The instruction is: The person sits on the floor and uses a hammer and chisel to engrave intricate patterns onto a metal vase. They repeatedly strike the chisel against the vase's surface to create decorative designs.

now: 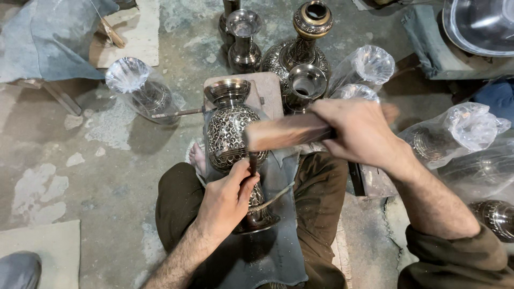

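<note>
Vase (231, 131) lay across lap on grey cloth (278, 235), engraved metal, judged stiff, heavy, slippery; best held at narrow neck. Left hand (225, 200) clamped chisel (252, 160) against it; right hand (358, 131) clenched around wooden mallet (286, 131) above.

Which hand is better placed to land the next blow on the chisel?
Right hand, probably: it grips the wooden mallet right above the chisel. Left hand is busy pinching that chisel against the engraved vase.
</note>
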`<state>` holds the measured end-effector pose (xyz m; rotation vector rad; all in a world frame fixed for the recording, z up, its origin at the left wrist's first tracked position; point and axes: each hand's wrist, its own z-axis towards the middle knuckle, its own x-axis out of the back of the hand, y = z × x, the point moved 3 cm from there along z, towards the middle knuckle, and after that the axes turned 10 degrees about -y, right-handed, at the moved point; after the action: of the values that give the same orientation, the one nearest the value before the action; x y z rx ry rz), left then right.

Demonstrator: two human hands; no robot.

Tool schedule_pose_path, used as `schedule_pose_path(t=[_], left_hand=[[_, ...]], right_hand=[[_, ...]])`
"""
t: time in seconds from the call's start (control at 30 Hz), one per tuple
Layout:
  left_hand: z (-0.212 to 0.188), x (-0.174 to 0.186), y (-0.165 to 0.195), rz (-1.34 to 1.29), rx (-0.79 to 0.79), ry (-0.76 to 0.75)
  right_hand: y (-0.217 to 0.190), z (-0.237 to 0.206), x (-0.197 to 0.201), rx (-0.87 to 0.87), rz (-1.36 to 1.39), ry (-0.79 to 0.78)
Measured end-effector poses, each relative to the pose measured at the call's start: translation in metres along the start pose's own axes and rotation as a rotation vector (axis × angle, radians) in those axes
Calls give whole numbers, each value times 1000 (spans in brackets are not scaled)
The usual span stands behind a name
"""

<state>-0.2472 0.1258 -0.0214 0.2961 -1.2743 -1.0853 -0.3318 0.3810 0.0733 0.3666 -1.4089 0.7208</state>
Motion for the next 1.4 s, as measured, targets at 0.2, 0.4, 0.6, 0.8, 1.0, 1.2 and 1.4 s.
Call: schedule_pose_path(t=[0.2,0.4,0.6,0.8,1.0,1.2,1.4], left_hand=[[1,2,2,-25,-24,-9],[1,4,2,-41,-15,-39],[3,5,2,-73,5,-76],[3,6,2,-62,-18,-62],[3,7,1,-77,-43,-54],[-2,7,5,-101,3,-15],[-11,4,9,-181,6,76]], right_hand=[[2,-2,0,41,-15,38],[4,-3,-5,45,9,40],[0,-1,-5,19,153,-30],[4,-3,-2,35,133,-8],[7,-8,-6,51,86,-30],[4,2,-17,-116,-141,-179],[-5,12,-15,16,133,-66]])
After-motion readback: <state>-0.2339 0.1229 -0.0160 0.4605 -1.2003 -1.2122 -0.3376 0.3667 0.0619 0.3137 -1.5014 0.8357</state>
